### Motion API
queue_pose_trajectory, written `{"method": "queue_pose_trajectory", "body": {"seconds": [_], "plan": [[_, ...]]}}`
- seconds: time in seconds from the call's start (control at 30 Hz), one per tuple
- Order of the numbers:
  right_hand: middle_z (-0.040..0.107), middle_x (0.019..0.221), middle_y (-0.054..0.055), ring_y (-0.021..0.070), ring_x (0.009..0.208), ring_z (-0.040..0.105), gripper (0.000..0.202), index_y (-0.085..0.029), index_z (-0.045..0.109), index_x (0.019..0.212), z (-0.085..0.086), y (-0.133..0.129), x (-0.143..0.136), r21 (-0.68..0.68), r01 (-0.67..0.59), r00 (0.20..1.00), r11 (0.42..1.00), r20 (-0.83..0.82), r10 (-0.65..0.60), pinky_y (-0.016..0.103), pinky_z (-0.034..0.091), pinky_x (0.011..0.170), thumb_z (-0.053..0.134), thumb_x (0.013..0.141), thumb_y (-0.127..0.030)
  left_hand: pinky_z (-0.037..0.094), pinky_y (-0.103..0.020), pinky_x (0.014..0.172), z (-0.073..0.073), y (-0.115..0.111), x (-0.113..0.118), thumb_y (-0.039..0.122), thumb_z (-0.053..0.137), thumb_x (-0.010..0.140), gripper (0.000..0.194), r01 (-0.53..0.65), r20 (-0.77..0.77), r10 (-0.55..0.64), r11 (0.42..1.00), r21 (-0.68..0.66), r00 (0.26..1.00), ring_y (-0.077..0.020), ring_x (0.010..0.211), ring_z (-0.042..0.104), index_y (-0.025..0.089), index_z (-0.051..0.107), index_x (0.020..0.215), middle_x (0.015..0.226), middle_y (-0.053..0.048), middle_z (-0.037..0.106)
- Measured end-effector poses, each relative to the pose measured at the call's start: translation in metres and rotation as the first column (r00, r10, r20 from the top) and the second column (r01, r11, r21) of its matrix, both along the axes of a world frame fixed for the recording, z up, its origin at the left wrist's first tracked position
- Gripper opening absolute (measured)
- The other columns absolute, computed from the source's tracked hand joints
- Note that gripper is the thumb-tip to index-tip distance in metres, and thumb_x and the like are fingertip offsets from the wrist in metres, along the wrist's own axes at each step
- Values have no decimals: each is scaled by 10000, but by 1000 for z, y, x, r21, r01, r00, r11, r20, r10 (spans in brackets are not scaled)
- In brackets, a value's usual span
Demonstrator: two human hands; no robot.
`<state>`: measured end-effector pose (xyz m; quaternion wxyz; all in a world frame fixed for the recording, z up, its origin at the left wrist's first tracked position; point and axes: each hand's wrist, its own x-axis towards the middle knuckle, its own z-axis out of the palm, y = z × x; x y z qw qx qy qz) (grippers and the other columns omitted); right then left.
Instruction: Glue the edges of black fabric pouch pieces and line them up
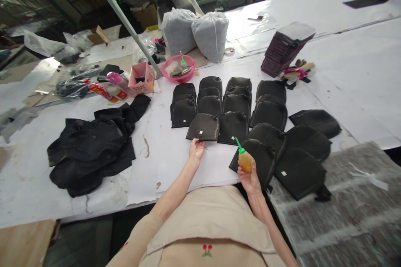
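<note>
My left hand (197, 150) pinches the front edge of a black fabric panel (203, 126), which has a small white label near that edge. In my right hand (249, 178) is a squeeze bottle (246, 161) of amber liquid, its green nozzle (239, 145) pointing up and to the left. Beside the held panel lies another labelled black panel (233, 125). Overlapping rows of similar panels (237, 102) spread behind it. More black panels (302, 171) overlap to the right of the bottle.
Left on the white table (156, 154) lies a heap of black fabric pieces (90, 146). Behind stand a pink basin (178, 76), a pink box (140, 79), bottles (105, 90) and two filled bags (210, 35). A dark stack (283, 50) stands at the back right.
</note>
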<state>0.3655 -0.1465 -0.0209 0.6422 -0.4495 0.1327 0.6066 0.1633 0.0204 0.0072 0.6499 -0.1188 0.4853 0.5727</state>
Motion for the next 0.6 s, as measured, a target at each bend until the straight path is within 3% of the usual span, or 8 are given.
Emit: {"method": "queue_pose_trajectory", "body": {"seconds": [0.17, 0.4, 0.6], "plan": [[706, 863, 73, 111, 591, 555, 382, -182, 696, 965, 4, -1, 0, -7, 23, 998, 1000, -50, -23, 165, 458, 409, 812, 721, -452, 579, -216, 749, -5, -2, 1, -66, 457, 785, 265, -22, 49, 22, 1000, -17, 999, -89, 675, 668, 169, 578, 790, 701, 14, 657], [709, 843, 41, 106, 580, 573, 504, -203, 685, 948, 1, -3, 2, -21, 21, 999, 1000, -50, -23, 151, 472, 392, 917, 575, -451, 587, -202, 706, -9, -5, 7, -77, 432, 771, 282, -40, 96, 43, 999, -37, 994, -90, 646, 664, 166, 574, 800, 679, 14, 660], [712, 864, 47, 106, 597, 579, 479, -202, 685, 972, -2, -4, 4, 1, 7, 998, 1000, -64, -7, 146, 485, 403, 901, 620, -444, 586, -195, 703, -10, -5, 5, -74, 471, 766, 264, -30, 71, 34, 998, -58, 997, -92, 664, 678, 164, 582, 797, 711, 9, 678]]}}
